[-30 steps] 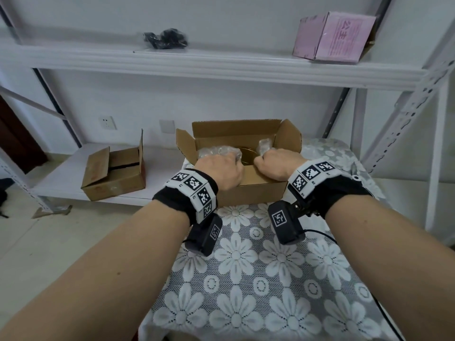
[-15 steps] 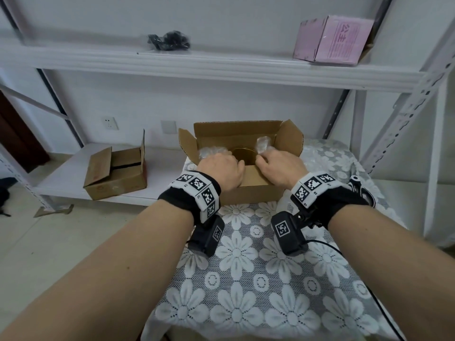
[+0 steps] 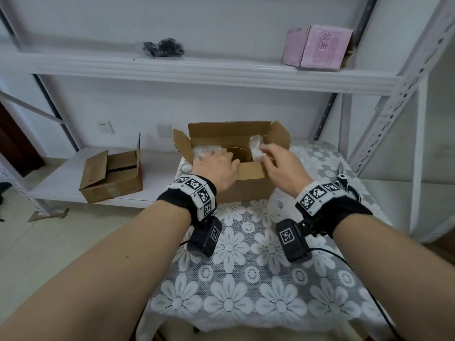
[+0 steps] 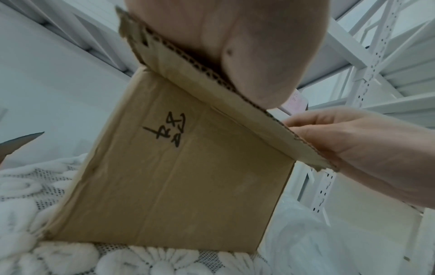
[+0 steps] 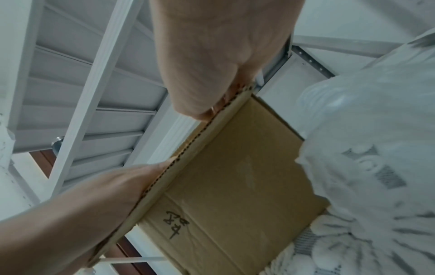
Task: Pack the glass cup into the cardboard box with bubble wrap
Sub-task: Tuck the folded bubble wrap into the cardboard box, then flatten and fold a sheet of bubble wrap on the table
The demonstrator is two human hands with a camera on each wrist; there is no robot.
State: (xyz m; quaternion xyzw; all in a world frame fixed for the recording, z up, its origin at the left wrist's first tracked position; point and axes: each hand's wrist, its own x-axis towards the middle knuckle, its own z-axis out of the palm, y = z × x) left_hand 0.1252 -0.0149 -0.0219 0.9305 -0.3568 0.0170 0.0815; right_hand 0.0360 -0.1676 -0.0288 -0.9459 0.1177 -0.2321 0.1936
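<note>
Head view: the glass cup is mostly hidden, only an amber rim showing inside the open cardboard box on the surface, between two tufts of bubble wrap. Left hand at 9 o'clock rests fingers spread on the wrap; right hand at 3 o'clock is loosely curled, its grip unclear. Handwritten black marks on the box front are unreadable.

The cardboard box is matt brown corrugated card — fluted edges showing. Glossy, crinkled bubble wrap lies inside. White lace cloth covers the worktop — openwork, flowered.
</note>
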